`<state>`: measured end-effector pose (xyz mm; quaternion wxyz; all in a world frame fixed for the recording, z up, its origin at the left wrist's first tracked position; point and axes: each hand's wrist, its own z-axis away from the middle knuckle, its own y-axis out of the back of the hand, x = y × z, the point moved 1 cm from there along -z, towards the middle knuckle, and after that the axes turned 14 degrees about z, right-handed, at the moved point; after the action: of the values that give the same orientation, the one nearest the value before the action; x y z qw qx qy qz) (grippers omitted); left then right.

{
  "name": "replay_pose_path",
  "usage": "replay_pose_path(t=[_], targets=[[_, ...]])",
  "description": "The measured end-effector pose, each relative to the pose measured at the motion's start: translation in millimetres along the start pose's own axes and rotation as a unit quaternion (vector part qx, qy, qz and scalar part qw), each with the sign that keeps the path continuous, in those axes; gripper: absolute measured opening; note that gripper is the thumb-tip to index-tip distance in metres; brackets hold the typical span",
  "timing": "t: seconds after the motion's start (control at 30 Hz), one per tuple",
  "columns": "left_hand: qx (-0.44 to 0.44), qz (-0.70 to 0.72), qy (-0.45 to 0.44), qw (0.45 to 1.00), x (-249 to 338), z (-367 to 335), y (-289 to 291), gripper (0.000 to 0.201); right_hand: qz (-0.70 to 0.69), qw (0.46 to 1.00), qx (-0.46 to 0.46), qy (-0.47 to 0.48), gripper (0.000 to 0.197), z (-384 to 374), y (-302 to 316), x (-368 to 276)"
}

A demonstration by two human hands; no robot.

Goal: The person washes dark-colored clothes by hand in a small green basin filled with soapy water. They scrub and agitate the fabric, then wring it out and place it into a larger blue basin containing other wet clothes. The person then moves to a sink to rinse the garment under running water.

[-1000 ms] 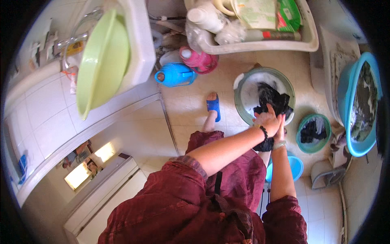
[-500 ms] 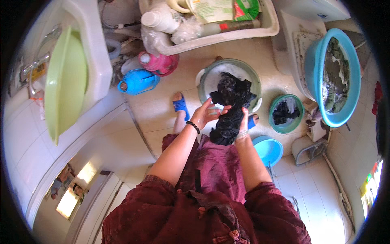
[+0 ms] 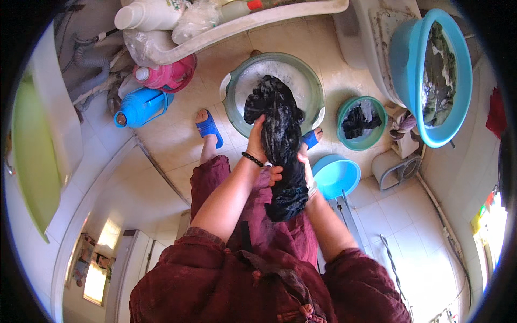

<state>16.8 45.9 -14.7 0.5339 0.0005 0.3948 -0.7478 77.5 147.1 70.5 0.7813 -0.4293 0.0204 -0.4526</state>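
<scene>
A wet black garment (image 3: 283,126) with streaks of white suds hangs bunched lengthwise between my hands. Its far end lies over the round grey-green basin (image 3: 318,89) of foamy water, while the near end comes back toward my lap. On the garment's left side, my left hand (image 3: 257,141) grips it partway along. My right hand (image 3: 306,168) holds it lower down from the right; fingertips, seemingly from this hand, come out from under it on the left. The garment hides most of the fingers.
To the right stand a small green basin (image 3: 381,129) with dark cloth, a light-blue basin (image 3: 336,175), and a raised blue tub (image 3: 467,81) with soaking laundry. Blue and pink thermos flasks (image 3: 141,109) are at left. A white tray (image 3: 237,33) of bottles lies beyond.
The garment has been drawn out into a longer roll toward my body. My left hand, spread open before, now grips it. The view has shifted, moving the surroundings left and up.
</scene>
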Motion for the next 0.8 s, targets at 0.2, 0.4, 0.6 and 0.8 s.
replay_pose_path(t=[0.2,0.4,0.6,0.8], targets=[[0.006,-0.264,-0.024,0.964,26.1,-27.4,-17.1,0.026,0.576,0.805,0.126,-0.062,0.039,-39.7,13.6,-61.9],[0.017,-0.859,-0.164,0.484,82.1,-64.0,3.6,0.038,0.917,0.400,-0.012,0.006,0.027,-79.2,7.0,-79.7],[0.170,-0.856,-0.150,0.464,50.5,-52.9,-39.4,0.050,0.711,0.675,0.194,0.029,0.038,-63.0,-1.4,-59.5],[0.190,-0.892,-0.066,0.405,20.1,-29.9,-81.4,0.081,0.252,0.963,0.080,0.056,0.060,-50.0,9.6,-59.6]])
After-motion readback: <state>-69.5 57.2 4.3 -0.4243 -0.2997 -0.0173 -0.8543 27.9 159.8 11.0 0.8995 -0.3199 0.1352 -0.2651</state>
